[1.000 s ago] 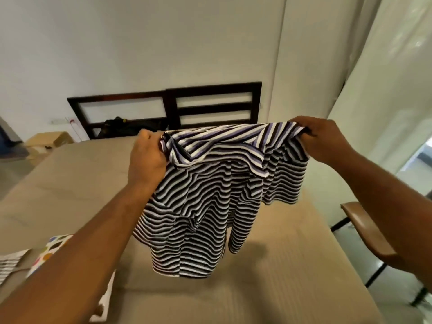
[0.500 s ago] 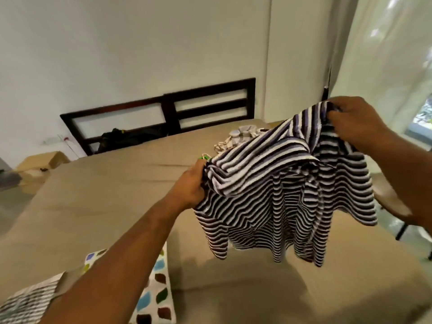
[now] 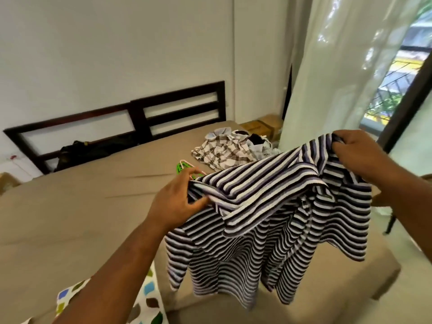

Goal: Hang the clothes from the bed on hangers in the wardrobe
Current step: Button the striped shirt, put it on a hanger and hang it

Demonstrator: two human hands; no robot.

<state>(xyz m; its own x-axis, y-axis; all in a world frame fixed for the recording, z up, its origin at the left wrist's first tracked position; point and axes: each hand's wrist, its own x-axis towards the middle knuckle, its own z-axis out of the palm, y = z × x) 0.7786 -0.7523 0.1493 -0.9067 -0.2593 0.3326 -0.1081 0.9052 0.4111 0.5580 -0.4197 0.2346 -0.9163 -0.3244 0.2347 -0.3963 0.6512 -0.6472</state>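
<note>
The striped shirt is soft ribbed knit cloth. The bed wears smooth matt tan fabric; its headboard is dark, faintly glossy wood. The green hangers look like plastic. The curtain is sheer.

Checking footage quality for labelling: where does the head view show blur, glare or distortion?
Head view: the striped shirt is motion-blurred along its lower hem; daylight glares on the curtain at right; the headboard looks bowed by the wide-angle lens.

I saw the striped shirt, black, white and purple, hanging spread above the tan bed; a heap of checked clothes lay farther back, green hangers just beside it.
</note>
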